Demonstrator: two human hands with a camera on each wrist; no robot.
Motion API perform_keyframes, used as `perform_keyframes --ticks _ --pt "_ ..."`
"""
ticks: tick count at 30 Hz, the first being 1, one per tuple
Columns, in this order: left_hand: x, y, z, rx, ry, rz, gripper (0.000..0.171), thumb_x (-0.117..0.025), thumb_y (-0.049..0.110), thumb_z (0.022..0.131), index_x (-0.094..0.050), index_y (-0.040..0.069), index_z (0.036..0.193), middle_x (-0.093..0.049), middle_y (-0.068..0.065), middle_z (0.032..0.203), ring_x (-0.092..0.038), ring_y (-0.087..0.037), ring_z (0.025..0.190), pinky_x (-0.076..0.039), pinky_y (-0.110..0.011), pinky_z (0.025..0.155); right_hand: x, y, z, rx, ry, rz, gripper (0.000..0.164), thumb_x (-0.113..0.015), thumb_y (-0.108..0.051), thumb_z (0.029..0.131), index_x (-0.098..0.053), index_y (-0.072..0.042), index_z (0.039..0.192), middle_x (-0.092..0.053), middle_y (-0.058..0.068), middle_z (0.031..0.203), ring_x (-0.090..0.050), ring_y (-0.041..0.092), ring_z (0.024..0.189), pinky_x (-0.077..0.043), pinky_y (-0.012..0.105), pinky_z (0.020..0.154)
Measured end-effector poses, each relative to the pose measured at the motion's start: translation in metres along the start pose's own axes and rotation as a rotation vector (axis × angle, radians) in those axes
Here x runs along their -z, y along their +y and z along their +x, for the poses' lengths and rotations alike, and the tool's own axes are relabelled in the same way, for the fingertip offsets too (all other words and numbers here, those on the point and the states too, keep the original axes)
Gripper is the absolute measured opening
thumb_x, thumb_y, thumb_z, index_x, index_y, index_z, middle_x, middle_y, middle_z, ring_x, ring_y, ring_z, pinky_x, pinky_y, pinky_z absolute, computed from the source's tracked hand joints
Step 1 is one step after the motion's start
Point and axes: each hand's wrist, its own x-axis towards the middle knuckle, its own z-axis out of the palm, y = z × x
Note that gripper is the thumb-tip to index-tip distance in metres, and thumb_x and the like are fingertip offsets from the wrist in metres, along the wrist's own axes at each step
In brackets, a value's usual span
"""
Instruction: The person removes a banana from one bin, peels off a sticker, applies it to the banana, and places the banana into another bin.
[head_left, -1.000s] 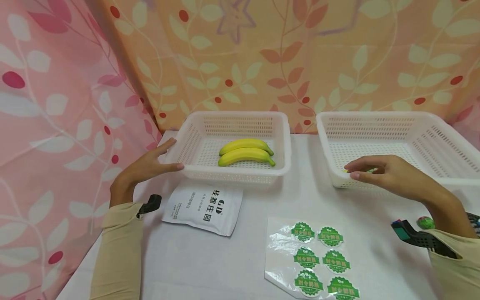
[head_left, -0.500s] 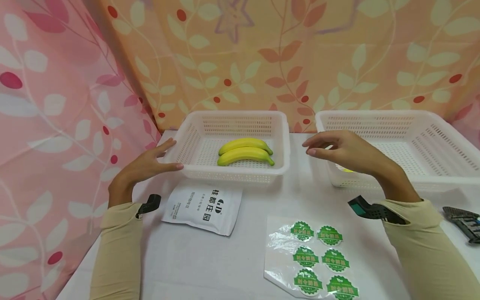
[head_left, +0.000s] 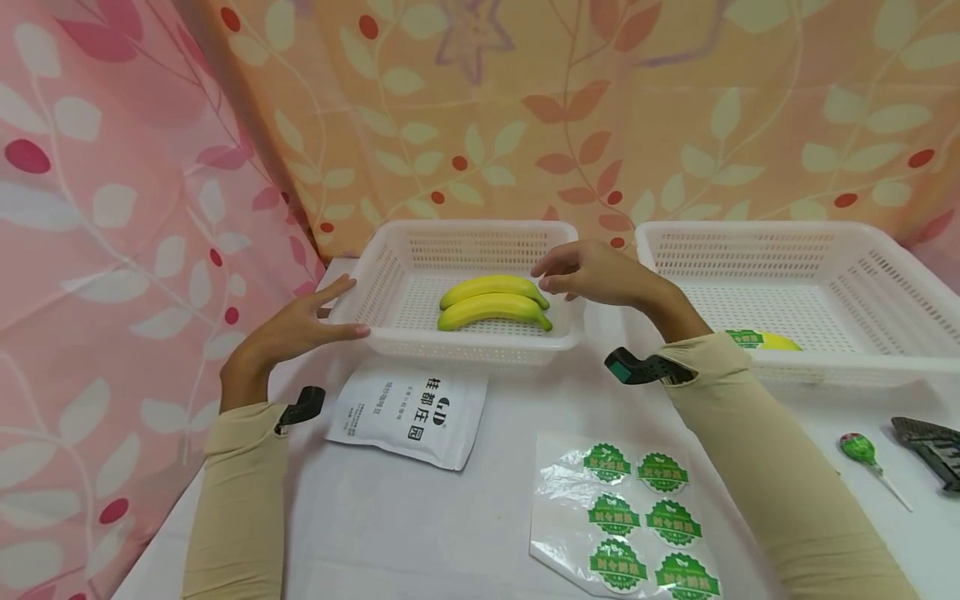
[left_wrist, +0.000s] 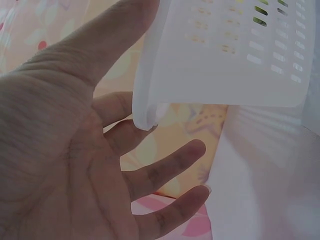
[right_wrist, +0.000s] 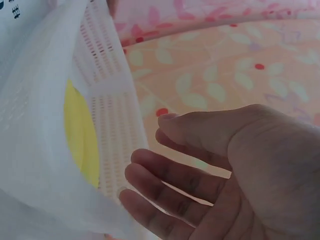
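Note:
Two yellow bananas [head_left: 495, 312] lie side by side in the left white plastic basket [head_left: 480, 343]. At that basket's left end is my left hand [head_left: 288, 333], its fingers and thumb spread around the corner rim. The left wrist view has the thumb along the basket wall [left_wrist: 220, 90] and the other fingers extended below. My right hand [head_left: 600, 273] hovers over the same basket's right rim, near the banana stems, fingers loosely bent and holding nothing. A yellow object with a green sticker [head_left: 765, 340] lies in the right basket [head_left: 840, 360], mostly hidden by the front wall.
A white printed pouch [head_left: 411, 417] lies before the left basket. Right of it is a sheet of round green stickers [head_left: 555, 500]. A lollipop [head_left: 858, 448] and a black packet-like thing [head_left: 930, 446] lie at the table's right. Patterned cloth hangs behind.
My right hand has moved left, from the right basket's front corner to the left basket's right rim. The stickered yellow object and the lollipop are uncovered. My left hand stays put.

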Motion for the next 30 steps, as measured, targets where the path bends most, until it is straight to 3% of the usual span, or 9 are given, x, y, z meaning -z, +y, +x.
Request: perform_keyframes --ticks 8,14,18,25,30 --pt "-0.001 -0.001 0.0 0.002 0.001 -0.015 0.109 -0.079 0.06 0.088 -0.014 0.034 0.171 -0.011 -0.002 0.179 -0.03 -0.055 0.152 -0.032 -0.076 0.115 -0.016 -0.01 0.034 -0.119 -0.092 0.026 0.043 -0.068 -0.022 0.102 -0.065 -0.006 0.141 -0.067 0.016 0.139 -0.067 0.038 0.124 -0.055 0.05 0.105" --pt "-0.001 -0.003 0.001 0.003 0.005 -0.005 0.11 -0.08 0.062 0.086 -0.015 0.034 0.171 -0.012 -0.001 0.179 -0.03 -0.056 0.152 -0.033 -0.075 0.115 -0.027 -0.012 0.053 -0.208 -0.13 -0.061 0.047 -0.071 -0.017 0.101 -0.062 -0.002 0.144 -0.066 0.019 0.137 -0.066 0.038 0.124 -0.052 0.048 0.11" --pt "-0.001 -0.003 0.0 0.021 0.009 -0.009 0.112 -0.081 0.064 0.084 -0.015 0.038 0.17 -0.012 0.001 0.179 -0.03 -0.057 0.152 -0.034 -0.078 0.112 -0.032 -0.012 0.06 -0.261 -0.147 -0.033 0.049 -0.073 -0.017 0.101 -0.06 -0.004 0.147 -0.061 0.015 0.145 -0.063 0.037 0.126 -0.05 0.049 0.113" --pt "0.0 -0.004 0.002 0.032 0.007 0.013 0.112 -0.079 0.064 0.085 -0.012 0.038 0.17 -0.011 -0.007 0.179 -0.033 -0.059 0.15 -0.036 -0.076 0.111 -0.042 -0.006 0.07 -0.236 -0.137 0.057 0.049 -0.073 -0.018 0.1 -0.061 -0.006 0.146 -0.062 0.017 0.145 -0.06 0.034 0.129 -0.05 0.049 0.113" --pt "0.0 -0.004 0.003 0.033 0.013 0.018 0.111 -0.08 0.064 0.085 -0.012 0.041 0.169 -0.011 -0.005 0.179 -0.033 -0.059 0.15 -0.037 -0.077 0.11 -0.046 -0.005 0.073 -0.226 -0.125 -0.048 0.048 -0.074 -0.017 0.098 -0.064 -0.008 0.144 -0.062 0.017 0.145 -0.06 0.034 0.129 -0.051 0.05 0.111"
